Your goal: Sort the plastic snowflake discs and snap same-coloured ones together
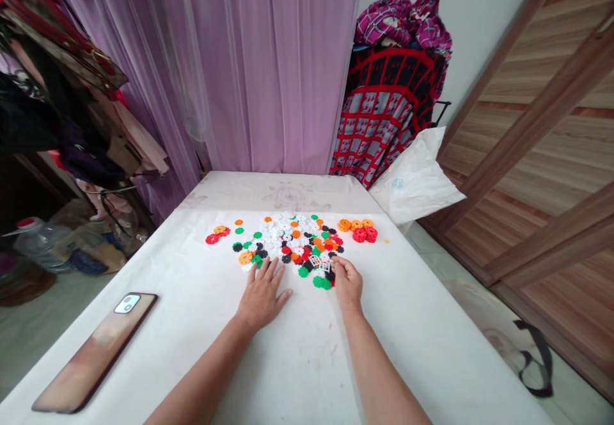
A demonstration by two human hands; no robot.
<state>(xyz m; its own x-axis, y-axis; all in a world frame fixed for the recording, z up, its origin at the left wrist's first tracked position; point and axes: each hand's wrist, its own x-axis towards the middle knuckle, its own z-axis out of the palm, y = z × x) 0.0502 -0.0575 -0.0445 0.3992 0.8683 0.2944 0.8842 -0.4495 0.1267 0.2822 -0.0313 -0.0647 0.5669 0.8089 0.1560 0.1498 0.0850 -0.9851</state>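
A heap of small notched plastic discs [273, 236] in white, green, black, red and orange lies in front of both hands. My left hand [261, 294] rests palm down with its fingers spread, the fingertips at the near left edge of the heap. Close to those fingertips lie an orange disc [245, 258] and a few green ones. My right hand [349, 282] is closed in a pinch at the heap's near right edge, on a white lattice piece [324, 264] with square openings. Green discs [322, 282] lie just left of that hand.
Orange discs [355, 224] and red discs [364, 235] sit grouped to the right of the heap. Another small red and orange group [217, 235] is at the left. A phone [96, 353] lies on the white-covered table [297, 374]. A white bag [412, 178] hangs by the right edge.
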